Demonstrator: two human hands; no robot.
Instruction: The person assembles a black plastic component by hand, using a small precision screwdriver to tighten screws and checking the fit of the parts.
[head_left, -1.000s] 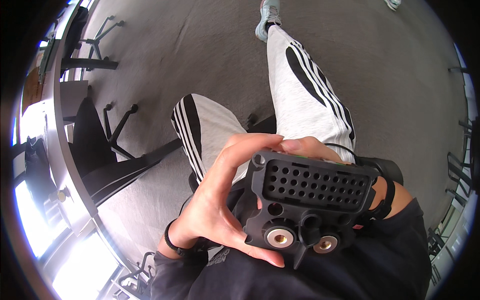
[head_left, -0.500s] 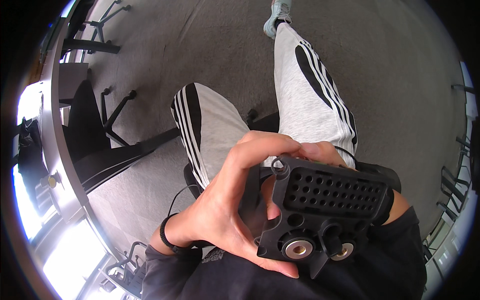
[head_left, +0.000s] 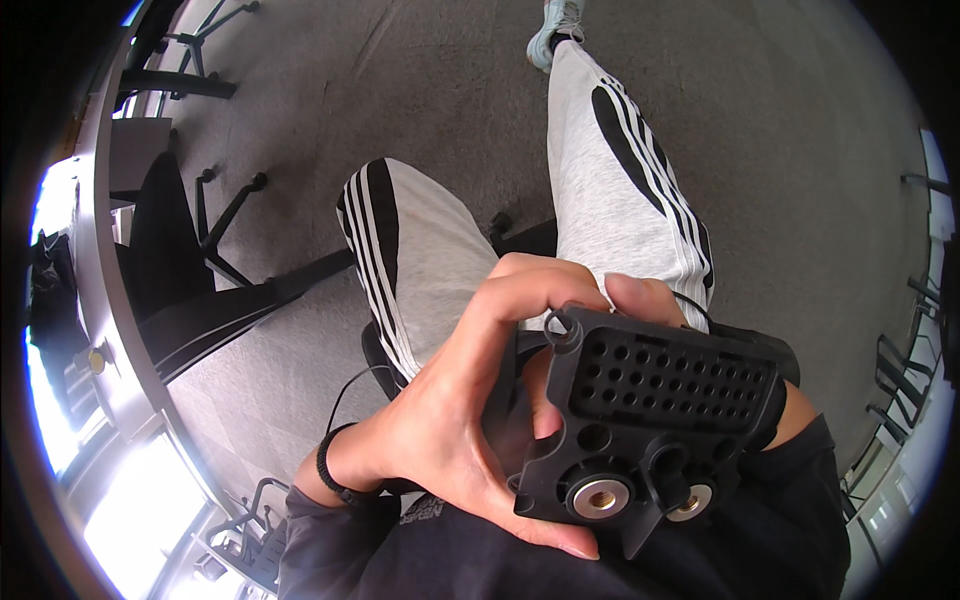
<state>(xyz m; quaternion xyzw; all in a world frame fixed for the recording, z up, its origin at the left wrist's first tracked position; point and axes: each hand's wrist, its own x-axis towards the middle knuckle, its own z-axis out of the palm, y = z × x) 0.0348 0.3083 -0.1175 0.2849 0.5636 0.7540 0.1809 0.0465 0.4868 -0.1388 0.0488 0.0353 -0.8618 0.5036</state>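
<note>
Close in front of my body is a black plastic connector housing (head_left: 668, 385). Its face has a grid of round holes, and two threaded metal terminals (head_left: 601, 500) sit along its near side, with a small black flap between them. My left hand (head_left: 435, 425) curls around the left side, fingers at the far edge and thumb under the near edge. Most of my right hand (head_left: 648, 298) is hidden behind the housing; a digit shows over the far edge, close to the left fingertips. It supports the housing from behind. A black cord bracelet (head_left: 335, 465) circles my left wrist.
My legs in grey striped trousers (head_left: 440, 240) are below and beyond the housing. A black office chair (head_left: 170, 230) stands by a white desk edge (head_left: 105, 250) on the left. More chairs (head_left: 900, 370) line the far right, on grey carpet (head_left: 800, 180).
The right digit at the far edge has lifted a little and stands more clearly beside the left fingertips. The housing stays nearly in place, and the view has shifted slightly.
</note>
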